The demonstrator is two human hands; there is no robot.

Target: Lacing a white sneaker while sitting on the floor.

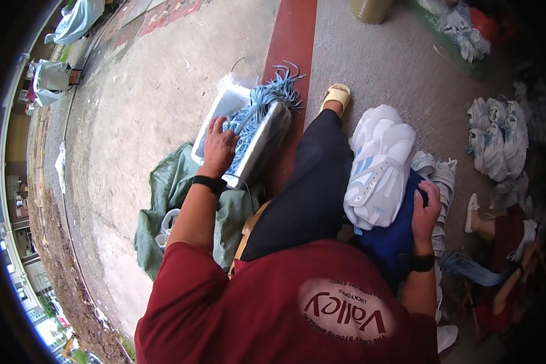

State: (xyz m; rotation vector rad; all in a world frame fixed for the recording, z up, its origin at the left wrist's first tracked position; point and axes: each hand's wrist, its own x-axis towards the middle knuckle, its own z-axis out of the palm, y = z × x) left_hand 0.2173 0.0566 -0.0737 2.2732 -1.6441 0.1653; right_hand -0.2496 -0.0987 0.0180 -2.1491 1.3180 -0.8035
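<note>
My left hand (pixel 220 145) is over a white foam box (pixel 262 141), its fingers closed on a light-blue shoelace at the loose laces. Inside the box lies a heap of light-blue shoelaces (pixel 244 145); a bundle of them (pixel 279 91) hangs over the far rim. White shoe uppers (pixel 379 167) with light-blue stripes lie stacked on my right thigh, over a blue cloth (pixel 385 239). Beside that cloth is my right hand (pixel 426 212), fingers loosely bent and apart, holding nothing.
Green sacking (pixel 176 176) lies left of my seat. More uppers are piled at my right (pixel 444 188) and farther off (pixel 497 136). Another person (pixel 506 242) sits at the right with blue laces (pixel 476 270). A tan bucket (pixel 370 9) stands ahead.
</note>
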